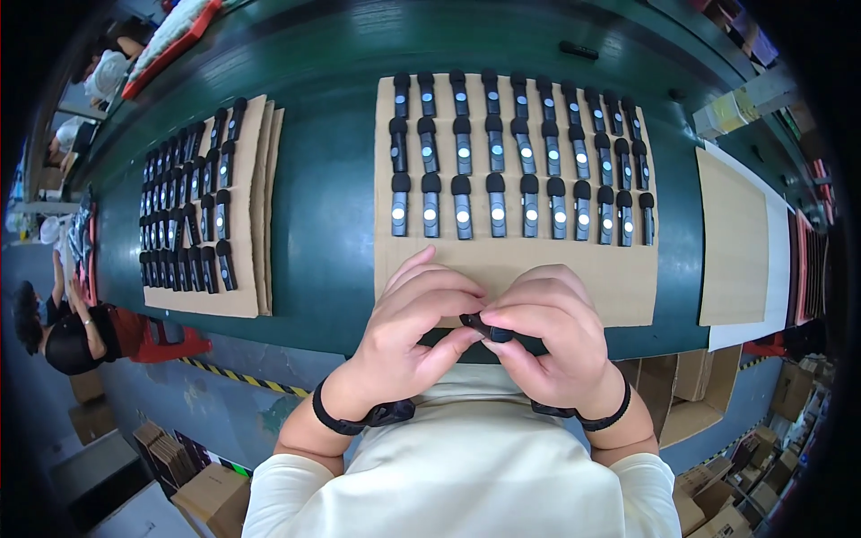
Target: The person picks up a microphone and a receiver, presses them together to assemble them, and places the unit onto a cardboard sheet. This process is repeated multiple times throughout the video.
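Close in front of my body, both hands meet on a small black clip-on microphone (pixel 489 329). My left hand (pixel 408 327) pinches its left end between thumb and fingertips. At its other end my right hand (pixel 556 332) grips with thumb and index finger, hiding part of it. Beyond my hands, a brown cardboard sheet (pixel 511 258) carries three rows of small dark microphones (pixel 496 208) with black foam tops. Most have a pale round spot on the body. My hands are over the sheet's near edge.
A second cardboard stack (pixel 256 211) on the left holds several rows of similar microphones (pixel 224 215). One black piece (pixel 578 50) lies at the back of the green table (pixel 327 179). Bare cardboard (pixel 735 242) lies on the right. A person (pixel 76 332) sits far left.
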Demonstrator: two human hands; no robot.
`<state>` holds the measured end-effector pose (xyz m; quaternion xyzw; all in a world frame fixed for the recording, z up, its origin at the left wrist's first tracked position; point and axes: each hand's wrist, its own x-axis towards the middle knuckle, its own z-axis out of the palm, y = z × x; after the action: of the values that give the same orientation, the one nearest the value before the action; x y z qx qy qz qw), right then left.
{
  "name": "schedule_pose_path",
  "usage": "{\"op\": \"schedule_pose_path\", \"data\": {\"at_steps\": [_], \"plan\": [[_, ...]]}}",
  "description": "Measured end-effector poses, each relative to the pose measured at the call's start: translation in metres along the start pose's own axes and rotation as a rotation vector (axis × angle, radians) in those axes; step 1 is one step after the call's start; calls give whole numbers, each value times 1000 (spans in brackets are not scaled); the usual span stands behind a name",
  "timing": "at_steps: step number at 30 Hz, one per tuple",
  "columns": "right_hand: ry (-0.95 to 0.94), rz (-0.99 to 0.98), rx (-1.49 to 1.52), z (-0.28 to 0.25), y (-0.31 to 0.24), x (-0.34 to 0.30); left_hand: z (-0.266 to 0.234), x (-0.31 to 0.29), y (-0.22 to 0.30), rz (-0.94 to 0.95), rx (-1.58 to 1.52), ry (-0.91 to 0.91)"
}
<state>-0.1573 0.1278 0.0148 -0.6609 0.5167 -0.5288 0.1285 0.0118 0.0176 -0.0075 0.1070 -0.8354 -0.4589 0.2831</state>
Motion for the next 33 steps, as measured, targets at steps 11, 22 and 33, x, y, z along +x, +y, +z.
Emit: {"op": "schedule_pose_path", "data": {"at_steps": [11, 22, 33], "plan": [[-148, 10, -179, 48, 9, 5, -26, -47, -25, -282, -73, 357], [-283, 14, -452, 78, 11, -3, -25, -55, -42, -358, -477, 187], [-259, 35, -529, 83, 18, 1, -24, -54, -43, -347, -472, 135]]}}
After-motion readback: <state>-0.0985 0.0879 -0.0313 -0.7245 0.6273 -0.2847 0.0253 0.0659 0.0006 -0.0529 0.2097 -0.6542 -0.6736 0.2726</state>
